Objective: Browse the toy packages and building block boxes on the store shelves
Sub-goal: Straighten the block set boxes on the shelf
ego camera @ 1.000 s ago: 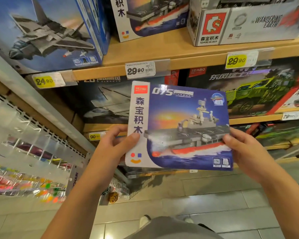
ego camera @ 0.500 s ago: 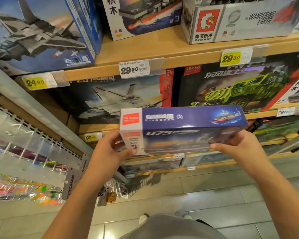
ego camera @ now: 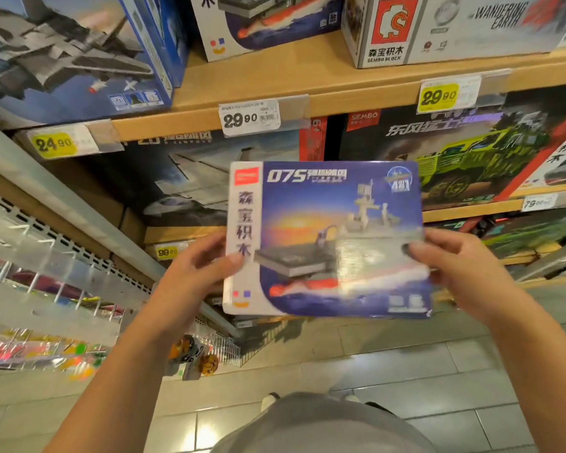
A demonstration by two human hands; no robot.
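Note:
I hold a blue building block box (ego camera: 327, 237) upright in front of the shelves, its front face toward me, showing a grey warship, "075" and a white strip with Chinese characters. My left hand (ego camera: 193, 276) grips its left edge, thumb on the white strip. My right hand (ego camera: 461, 266) grips its right edge, thumb on the front. Behind it, wooden shelves (ego camera: 307, 93) carry more boxes: a jet fighter box (ego camera: 66, 60), a grey Sembo box (ego camera: 438, 27), a dark aircraft box (ego camera: 193, 184) and a green truck box (ego camera: 471, 152).
Price tags (ego camera: 250, 116) reading 29.90, 24.90, 99.00 and 79 hang on the shelf edges. A wire rack (ego camera: 46, 289) with small colourful packaged toys runs along the left. Grey floor tiles (ego camera: 406, 371) lie below, with my shoes partly visible.
The box was tipped so that its top side faced me half a second ago; now it is turned back with its front face toward me. Both hands kept hold of it.

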